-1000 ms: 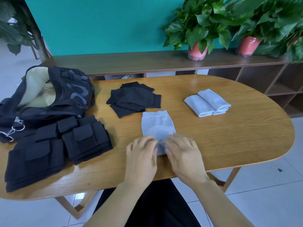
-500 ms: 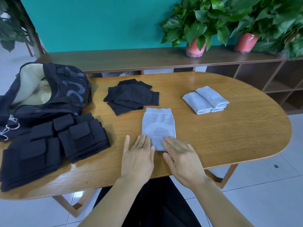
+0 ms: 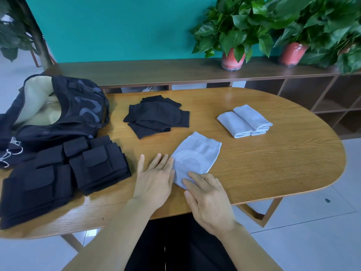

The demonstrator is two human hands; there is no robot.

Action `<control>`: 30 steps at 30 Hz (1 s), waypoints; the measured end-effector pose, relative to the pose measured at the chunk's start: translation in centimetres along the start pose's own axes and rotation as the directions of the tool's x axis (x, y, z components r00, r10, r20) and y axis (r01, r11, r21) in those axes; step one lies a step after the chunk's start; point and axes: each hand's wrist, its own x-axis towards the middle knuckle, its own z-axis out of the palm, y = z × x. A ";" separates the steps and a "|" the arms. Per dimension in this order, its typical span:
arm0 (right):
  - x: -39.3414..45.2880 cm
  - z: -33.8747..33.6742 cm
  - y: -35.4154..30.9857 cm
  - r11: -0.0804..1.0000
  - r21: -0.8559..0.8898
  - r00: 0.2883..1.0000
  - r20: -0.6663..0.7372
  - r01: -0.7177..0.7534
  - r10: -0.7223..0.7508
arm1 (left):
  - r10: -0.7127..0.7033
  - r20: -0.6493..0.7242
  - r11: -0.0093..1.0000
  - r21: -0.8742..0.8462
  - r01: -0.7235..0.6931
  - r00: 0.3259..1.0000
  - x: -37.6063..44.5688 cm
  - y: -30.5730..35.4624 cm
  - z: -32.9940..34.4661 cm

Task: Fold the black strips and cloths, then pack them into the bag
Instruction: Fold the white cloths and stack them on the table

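Two hands flat, fingers straight: left hand [image 3: 154, 182] and right hand [image 3: 208, 196] pressed on grey cloth [image 3: 195, 159] at near tabletop [image 3: 273, 173] edge. Folding step judged underway; fold-over needed next. Open bag [image 3: 58, 114] lies far left.

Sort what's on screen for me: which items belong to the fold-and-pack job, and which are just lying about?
Job:
- black strips
- black cloths
- bag, open
- grey cloth, flat under both hands: left hand, right hand
- folded grey cloths

Lying about:
- potted plants on the shelf
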 end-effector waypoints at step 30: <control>4.9 1.0 9.0 0.953 -0.293 0.994 -0.099 -0.074 0.046 | -0.013 0.036 0.999 -0.031 0.014 0.999 3.6 4.7 -1.9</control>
